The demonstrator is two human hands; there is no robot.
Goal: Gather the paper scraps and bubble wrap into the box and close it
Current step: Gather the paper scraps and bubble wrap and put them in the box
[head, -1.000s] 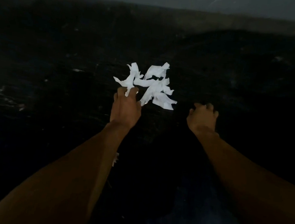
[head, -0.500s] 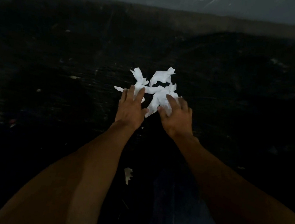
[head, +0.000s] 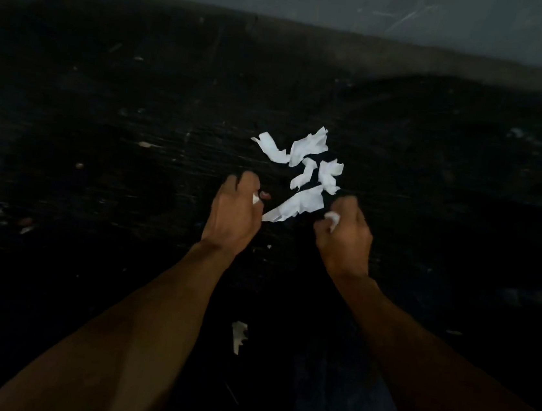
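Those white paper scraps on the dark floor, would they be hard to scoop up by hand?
Probably fiddly. The paper scraps look thin, torn and curled, so likely very light and floppy, apt to scatter if pushed. The left hand and right hand each seem to pinch a small white bit, which suggests they crumple easily.

White paper scraps (head: 304, 172), black floor (head: 100, 152)
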